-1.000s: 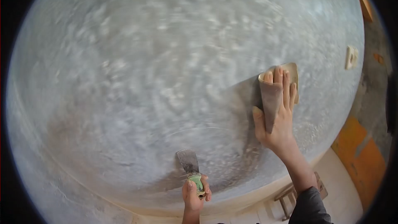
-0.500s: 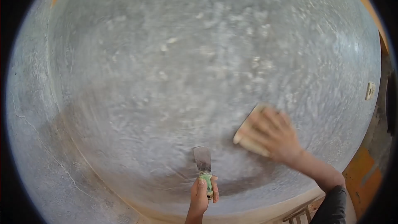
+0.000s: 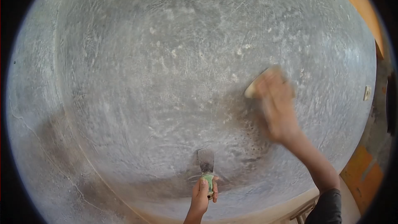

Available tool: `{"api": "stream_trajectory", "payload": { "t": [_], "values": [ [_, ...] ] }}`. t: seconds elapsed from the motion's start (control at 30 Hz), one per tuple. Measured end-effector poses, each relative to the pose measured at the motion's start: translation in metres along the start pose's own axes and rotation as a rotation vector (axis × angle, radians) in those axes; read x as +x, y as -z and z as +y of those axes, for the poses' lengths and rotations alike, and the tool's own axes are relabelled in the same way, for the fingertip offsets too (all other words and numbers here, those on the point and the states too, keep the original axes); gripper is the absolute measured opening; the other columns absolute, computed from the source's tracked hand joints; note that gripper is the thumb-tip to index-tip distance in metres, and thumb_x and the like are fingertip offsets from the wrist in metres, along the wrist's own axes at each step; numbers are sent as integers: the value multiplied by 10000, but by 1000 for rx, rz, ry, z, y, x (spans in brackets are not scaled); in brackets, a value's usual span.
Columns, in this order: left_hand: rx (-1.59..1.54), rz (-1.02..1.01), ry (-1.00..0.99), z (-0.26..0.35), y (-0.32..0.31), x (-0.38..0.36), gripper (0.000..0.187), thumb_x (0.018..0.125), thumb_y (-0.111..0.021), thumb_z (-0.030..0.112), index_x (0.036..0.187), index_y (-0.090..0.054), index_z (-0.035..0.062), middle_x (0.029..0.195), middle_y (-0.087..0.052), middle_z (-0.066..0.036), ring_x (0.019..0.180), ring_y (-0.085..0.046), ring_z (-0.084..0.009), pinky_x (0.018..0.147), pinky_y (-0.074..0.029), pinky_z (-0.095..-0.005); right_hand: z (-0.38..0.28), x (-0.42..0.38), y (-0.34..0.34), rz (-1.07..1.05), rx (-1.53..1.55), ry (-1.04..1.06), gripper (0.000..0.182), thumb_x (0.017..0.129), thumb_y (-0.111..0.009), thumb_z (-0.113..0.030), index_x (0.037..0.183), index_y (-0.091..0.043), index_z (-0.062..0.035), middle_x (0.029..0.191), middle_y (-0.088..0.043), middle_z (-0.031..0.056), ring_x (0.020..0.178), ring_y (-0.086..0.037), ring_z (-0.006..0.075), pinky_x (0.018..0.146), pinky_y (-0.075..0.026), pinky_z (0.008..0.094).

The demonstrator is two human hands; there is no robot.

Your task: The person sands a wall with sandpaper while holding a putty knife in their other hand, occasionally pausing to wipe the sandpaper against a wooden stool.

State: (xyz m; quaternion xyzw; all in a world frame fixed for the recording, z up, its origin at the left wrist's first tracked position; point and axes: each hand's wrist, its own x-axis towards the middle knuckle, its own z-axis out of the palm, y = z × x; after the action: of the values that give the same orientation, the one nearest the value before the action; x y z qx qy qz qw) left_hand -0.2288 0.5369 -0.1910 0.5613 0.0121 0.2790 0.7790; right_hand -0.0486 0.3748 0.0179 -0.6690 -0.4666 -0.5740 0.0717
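My left hand [image 3: 201,195] is closed round the green handle of a putty knife [image 3: 206,161]. Its blade points up, close to the grey wall [image 3: 145,99]; whether it touches cannot be told. Further up and to the right, my right hand [image 3: 277,97] presses a pale cream folded sheet [image 3: 251,90], which looks like sandpaper, against the wall. Motion blurs that hand, and its fingers cover most of the sheet. The wall is rough and mottled, with whitish patches and scratch marks.
An adjoining wall with a long crack [image 3: 62,172] meets this one at a corner on the left. A white wall socket [image 3: 367,93] sits at the right edge. Wooden slats [image 3: 306,211] show at the lower right, and orange paint [image 3: 360,178] beyond.
My right hand has moved up the wall with the pale sheet, its forearm now steeper. My left hand still holds the putty knife in nearly the same place. The view has shifted slightly.
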Motion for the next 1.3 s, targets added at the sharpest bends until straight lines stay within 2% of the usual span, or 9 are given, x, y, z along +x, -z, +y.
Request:
{"api": "stream_trajectory", "payload": {
  "t": [0.17,0.3,0.57,0.63,0.7,0.8,1.03,1.17,1.3],
  "values": [
    [-80,-25,17,1,4,3,530,991,-375,473,1101,-511,-28,694,-519,-58,524,-508,-143,419,-409,-288,-12,40,23,-269,82,-118,579,899,-524,-172,1416,-309,-22,1386,-385,252,1328,-334,361,1077,-247,544],
    [-134,-11,32,-4,-2,2,533,983,-386,489,1096,-515,-16,686,-515,-58,514,-496,-148,420,-406,-289,-3,64,26,180,103,106,388,794,-529,-96,1176,-483,-42,1241,-460,195,1183,-442,332,967,-344,496],
    [-117,40,8,2,-10,-2,532,978,-387,501,1095,-530,1,684,-522,-55,514,-500,-152,412,-392,-289,11,78,19,203,-54,-44,593,881,-528,-161,1423,-328,-28,1499,-301,160,1408,-234,286,1138,-188,499],
    [-127,48,17,1,-11,1,537,979,-382,500,1099,-534,-1,689,-528,-55,513,-499,-149,411,-394,-288,-33,78,32,-453,-116,214,593,886,-525,-192,1431,-331,-62,1472,-336,161,1380,-282,296,1113,-218,521],
    [-133,51,-9,0,-13,1,538,979,-381,500,1098,-538,-1,692,-531,-56,512,-503,-149,413,-396,-283,-21,32,10,-181,-118,576,600,866,-541,-184,1426,-350,-84,1446,-357,174,1363,-298,316,1098,-234,528],
    [-125,36,-53,-3,-7,5,536,982,-378,496,1096,-543,-2,697,-534,-57,508,-506,-153,419,-398,-279,3,46,27,-142,-3,130,710,839,-551,-108,1476,-239,-135,1515,-224,203,1428,-158,330,1146,-144,513],
    [-74,79,-90,2,3,-4,542,992,-356,484,1093,-543,-15,703,-537,-65,504,-506,-157,434,-402,-280,-28,11,8,-388,262,478,582,853,-579,-181,1411,-415,-163,1525,-241,154,1429,-161,341,1135,-148,534],
    [-98,115,-95,9,28,-6,552,992,-351,492,1090,-547,-15,707,-541,-63,512,-507,-151,442,-405,-278,-30,35,17,84,-46,-11,563,856,-566,-168,1403,-430,-157,1471,-300,240,1378,-254,400,1091,-216,544],
    [-70,132,-105,29,63,-7,522,1007,-337,450,1113,-538,-20,706,-535,-45,523,-499,-123,456,-406,-261,-88,5,-8,-432,389,472,449,899,-500,-193,1331,-499,-70,1447,-321,270,1366,-279,415,1086,-204,565]
  ]
}}
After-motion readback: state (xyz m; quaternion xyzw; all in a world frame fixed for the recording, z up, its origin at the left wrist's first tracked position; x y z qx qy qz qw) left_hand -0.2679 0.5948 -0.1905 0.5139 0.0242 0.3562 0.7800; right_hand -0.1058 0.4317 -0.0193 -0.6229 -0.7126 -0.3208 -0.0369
